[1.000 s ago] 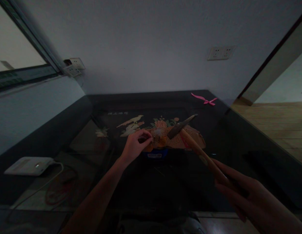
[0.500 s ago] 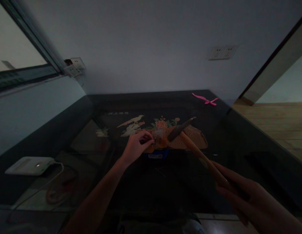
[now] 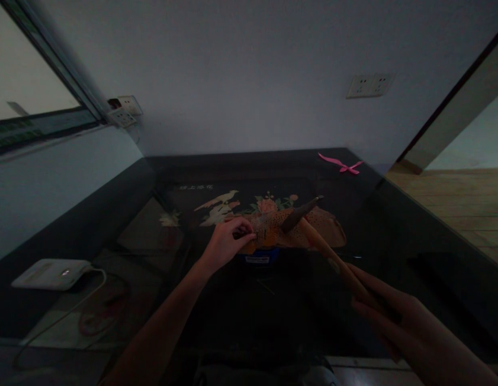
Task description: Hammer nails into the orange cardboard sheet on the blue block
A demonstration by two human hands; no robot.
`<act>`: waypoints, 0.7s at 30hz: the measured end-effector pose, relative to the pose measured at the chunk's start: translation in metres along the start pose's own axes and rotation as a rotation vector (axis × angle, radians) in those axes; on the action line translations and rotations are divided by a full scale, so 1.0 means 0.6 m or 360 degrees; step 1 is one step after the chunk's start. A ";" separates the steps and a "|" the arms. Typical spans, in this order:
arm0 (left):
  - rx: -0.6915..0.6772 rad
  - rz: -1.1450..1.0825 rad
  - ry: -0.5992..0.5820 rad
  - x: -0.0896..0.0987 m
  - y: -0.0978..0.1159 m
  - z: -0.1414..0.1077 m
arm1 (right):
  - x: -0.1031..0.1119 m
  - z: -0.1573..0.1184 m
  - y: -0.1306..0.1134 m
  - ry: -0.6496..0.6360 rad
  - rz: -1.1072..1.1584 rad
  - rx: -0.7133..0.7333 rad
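Holding the hammer (image 3: 327,250) by its wood handle, the right hand (image 3: 393,311) had its fingers wrapped round it. The left hand (image 3: 231,236) bent its thumb and finger close together by the brown spotted board (image 3: 273,220); whether they pinched something small, I couldn't tell. The hammer's head was over the board, maybe touching. A blue box (image 3: 259,258) showed at the board's near edge, on the dark table (image 3: 313,305). Small, careful taps seemed best, with the left fingers well away from the head.
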State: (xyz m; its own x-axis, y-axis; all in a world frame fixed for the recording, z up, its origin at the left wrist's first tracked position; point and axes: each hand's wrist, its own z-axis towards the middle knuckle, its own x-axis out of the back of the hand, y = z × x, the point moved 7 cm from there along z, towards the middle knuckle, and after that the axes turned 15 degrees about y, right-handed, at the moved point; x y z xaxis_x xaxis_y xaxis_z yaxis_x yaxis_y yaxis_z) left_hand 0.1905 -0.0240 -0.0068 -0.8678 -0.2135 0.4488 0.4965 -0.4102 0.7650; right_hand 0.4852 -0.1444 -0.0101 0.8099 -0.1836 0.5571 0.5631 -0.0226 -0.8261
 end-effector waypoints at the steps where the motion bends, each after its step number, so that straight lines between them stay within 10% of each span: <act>1: -0.0008 0.0010 -0.0006 0.000 0.000 0.000 | -0.003 0.001 0.001 -0.0029 0.0023 -0.0025; 21: 0.0060 -0.0126 0.0030 0.004 0.006 0.000 | -0.006 0.001 -0.007 -0.0085 0.0031 -0.0019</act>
State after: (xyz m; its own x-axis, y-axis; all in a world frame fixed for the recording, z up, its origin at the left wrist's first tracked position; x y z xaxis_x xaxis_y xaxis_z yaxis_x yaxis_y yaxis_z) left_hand 0.1902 -0.0261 -0.0031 -0.9045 -0.1983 0.3776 0.4263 -0.3927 0.8149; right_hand 0.4800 -0.1432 -0.0085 0.8286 -0.1312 0.5442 0.5452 -0.0313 -0.8377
